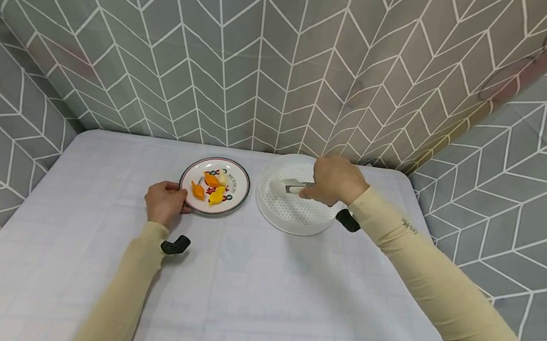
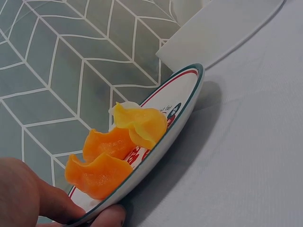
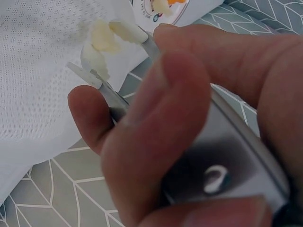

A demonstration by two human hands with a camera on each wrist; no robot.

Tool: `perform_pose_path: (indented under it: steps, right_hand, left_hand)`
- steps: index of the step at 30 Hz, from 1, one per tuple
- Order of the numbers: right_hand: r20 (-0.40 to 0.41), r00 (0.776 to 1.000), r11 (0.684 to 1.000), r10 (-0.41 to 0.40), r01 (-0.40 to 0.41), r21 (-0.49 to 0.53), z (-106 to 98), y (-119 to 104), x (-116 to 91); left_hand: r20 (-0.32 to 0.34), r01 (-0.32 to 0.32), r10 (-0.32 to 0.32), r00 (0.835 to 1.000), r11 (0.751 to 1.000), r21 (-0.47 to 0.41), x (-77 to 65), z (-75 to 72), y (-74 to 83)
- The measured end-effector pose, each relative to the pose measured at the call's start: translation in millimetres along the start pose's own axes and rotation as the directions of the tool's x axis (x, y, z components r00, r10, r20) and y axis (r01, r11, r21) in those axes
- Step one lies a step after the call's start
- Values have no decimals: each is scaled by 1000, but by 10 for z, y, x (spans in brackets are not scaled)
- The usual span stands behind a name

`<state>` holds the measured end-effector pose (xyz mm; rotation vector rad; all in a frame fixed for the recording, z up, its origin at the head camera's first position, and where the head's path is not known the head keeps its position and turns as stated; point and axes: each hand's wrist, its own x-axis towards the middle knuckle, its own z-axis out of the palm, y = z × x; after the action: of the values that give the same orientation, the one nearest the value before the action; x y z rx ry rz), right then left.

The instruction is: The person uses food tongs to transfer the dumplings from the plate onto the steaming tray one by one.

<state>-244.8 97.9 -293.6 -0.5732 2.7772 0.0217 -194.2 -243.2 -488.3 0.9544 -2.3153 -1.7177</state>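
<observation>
My left hand [image 1: 165, 203] pinches the near-left rim of a white plate [image 1: 236, 200] with a dark edge and a red ring. On the plate lie two orange dumplings [image 2: 99, 176], a yellow dumpling [image 2: 147, 125] and a whitish dumpling [image 1: 222, 177]. The left wrist view shows fingertips under the rim. In my right hand [image 1: 337, 180] is a pair of metal tongs [image 1: 299, 186], gripped over a round white steamer tray [image 1: 292, 227]. A pale dumpling [image 3: 103, 37] sits between the tong tips; whether both tips press it, I cannot tell.
The plate and the perforated tray stand side by side near the back edge of a table covered with a white cloth [image 1: 238, 281]. Grey curtains [image 1: 266, 66] with white zigzag lines hang behind and at both sides.
</observation>
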Motion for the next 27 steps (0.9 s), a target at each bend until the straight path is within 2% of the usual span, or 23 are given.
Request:
perform_pose_path:
  steps: [27]
  right_hand:
    - [73, 997, 1000, 15, -15, -1, 156, -1, 81]
  left_hand:
    - [2, -31, 31, 1000, 999, -14, -7, -16, -7]
